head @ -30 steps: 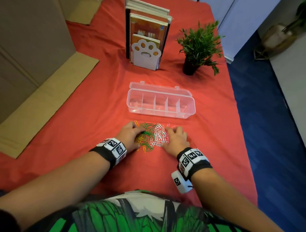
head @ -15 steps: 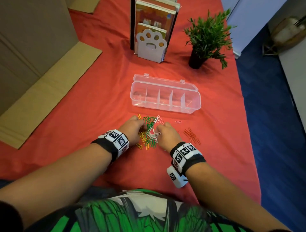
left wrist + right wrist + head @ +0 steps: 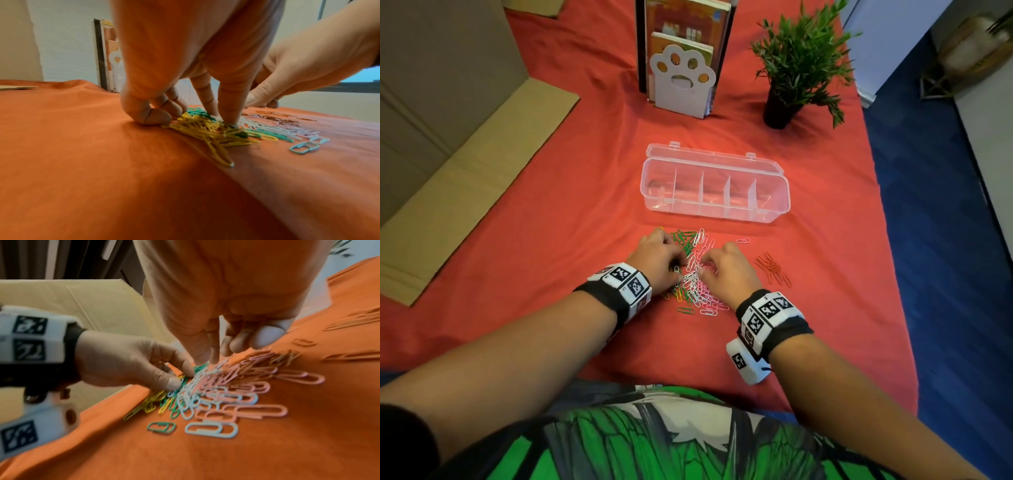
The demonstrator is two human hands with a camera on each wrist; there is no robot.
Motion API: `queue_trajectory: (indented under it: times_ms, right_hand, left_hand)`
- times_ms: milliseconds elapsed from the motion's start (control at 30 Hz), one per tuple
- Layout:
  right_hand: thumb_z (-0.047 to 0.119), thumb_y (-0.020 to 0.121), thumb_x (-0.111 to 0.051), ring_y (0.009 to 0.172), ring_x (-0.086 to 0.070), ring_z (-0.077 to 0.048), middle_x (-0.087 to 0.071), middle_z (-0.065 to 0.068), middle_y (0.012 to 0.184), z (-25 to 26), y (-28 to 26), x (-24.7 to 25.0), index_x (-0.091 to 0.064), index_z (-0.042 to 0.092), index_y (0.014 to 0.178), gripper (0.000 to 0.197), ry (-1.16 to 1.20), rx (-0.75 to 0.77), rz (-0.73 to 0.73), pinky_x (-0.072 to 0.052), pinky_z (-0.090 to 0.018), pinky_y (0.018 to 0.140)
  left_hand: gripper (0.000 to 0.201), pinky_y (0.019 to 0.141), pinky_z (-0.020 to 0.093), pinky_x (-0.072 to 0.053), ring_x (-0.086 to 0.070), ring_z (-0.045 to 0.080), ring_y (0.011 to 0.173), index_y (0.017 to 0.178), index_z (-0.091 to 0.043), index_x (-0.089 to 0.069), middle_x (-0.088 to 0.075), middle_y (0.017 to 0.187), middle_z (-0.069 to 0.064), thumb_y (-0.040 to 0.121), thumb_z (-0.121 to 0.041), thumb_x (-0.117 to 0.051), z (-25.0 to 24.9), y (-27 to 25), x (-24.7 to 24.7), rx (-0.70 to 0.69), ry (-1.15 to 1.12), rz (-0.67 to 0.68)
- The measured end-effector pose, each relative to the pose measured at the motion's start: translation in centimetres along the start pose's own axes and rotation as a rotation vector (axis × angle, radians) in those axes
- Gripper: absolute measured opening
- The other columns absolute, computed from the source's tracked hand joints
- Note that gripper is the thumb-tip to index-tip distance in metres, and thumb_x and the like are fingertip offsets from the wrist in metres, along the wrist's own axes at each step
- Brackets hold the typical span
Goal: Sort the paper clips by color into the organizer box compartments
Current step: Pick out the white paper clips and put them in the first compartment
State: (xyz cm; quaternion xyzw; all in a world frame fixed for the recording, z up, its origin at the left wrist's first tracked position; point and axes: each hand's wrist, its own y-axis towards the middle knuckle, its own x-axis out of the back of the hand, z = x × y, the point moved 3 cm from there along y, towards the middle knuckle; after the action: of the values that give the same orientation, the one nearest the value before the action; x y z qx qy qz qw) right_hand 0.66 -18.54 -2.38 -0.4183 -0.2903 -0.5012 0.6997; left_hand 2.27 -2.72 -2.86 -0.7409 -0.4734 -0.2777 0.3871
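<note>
Head view: both hands are working the mixed paper clip pile on the red tablecloth. Left hand is sitting on the pile's left side, right hand on its right. The clear organizer box is lying open just beyond the pile: one box, five compartments, none holding clips yet. A separate red clip cluster is lying to the right, one stray pink clip between pile and box. Also one potted plant, one paw-shaped bookend.

Left wrist view: left fingers are pressing straight down into yellow clips and green ones, pinning rather than gripping.

Right wrist view: right fingers are curling down at the white-pink area; whether they're pinching a clip, can't tell.

Risks, my read: clips are interlocking, so lifting one likely drags another colour along. Red clips blend into the cloth and get missed. Clip counts: too tangled to count.
</note>
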Motion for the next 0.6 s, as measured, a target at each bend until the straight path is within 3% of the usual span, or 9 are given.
queue_trajectory:
  times_ms: [67, 167, 300, 467, 600]
  right_hand:
    - [0.029, 0.085, -0.06, 0.102, -0.052, -0.027, -0.05, -0.009, 0.106, 0.7, 0.2, -0.7, -0.06, 0.014, 0.107, 0.027, -0.032, 0.027, 0.01, -0.045, -0.034, 0.089]
    - [0.016, 0.088, -0.052, 0.101, -0.052, -0.032, -0.051, -0.013, 0.104, 1.1, 0.5, -1.0, -0.058, 0.007, 0.099, 0.016, -0.083, 0.03, 0.002, -0.048, -0.038, 0.086]
    - [0.011, 0.09, -0.05, 0.096, -0.056, -0.031, -0.055, -0.015, 0.104, 0.1, 0.9, -0.1, -0.057, 0.003, 0.096, 0.013, -0.031, -0.056, 0.013, -0.043, -0.032, 0.081]
    - [0.011, 0.084, -0.052, 0.078, -0.058, -0.021, -0.064, -0.006, 0.086, 0.1, 1.4, 1.7, -0.054, 0.011, 0.081, 0.004, 0.211, -0.108, -0.039, -0.043, -0.026, 0.063]
    - [0.01, 0.084, -0.053, 0.063, -0.052, -0.013, -0.055, 0.003, 0.071, 0.2, 1.8, 1.9, -0.058, 0.012, 0.09, 0.008, 0.516, -0.194, -0.093, -0.044, -0.026, 0.059]
  left_hand:
    - [0.025, 0.096, 0.039, -0.042, -0.046, 0.026, 0.107, 0.091, -0.026, -0.07, -0.046, 0.108, 0.002, 0.066, -0.02, -0.075, 0.3, 0.1, 0.2, -0.005, -0.01, -0.01]
    - [0.022, 0.097, 0.034, -0.04, -0.047, 0.026, 0.107, 0.091, -0.022, -0.072, -0.048, 0.108, 0.006, 0.07, -0.014, -0.072, 0.4, 0.3, 0.3, -0.028, -0.02, -0.039]
    - [0.024, 0.098, 0.032, -0.038, -0.042, 0.022, 0.108, 0.093, -0.024, -0.073, -0.045, 0.112, 0.004, 0.07, -0.017, -0.076, 0.5, 0.1, 0.2, -0.078, 0.019, 0.031]
    - [0.014, 0.09, 0.036, -0.045, -0.048, 0.024, 0.104, 0.08, -0.018, -0.073, -0.048, 0.107, 0.003, 0.068, -0.016, -0.077, 0.8, -0.1, 0.7, -0.1, 0.06, 0.021]
    - [0.01, 0.09, 0.034, -0.043, -0.051, 0.024, 0.102, 0.082, -0.018, -0.071, -0.054, 0.101, 0.003, 0.073, -0.023, -0.073, 0.7, 0.2, 1.3, -0.102, 0.062, 0.028]
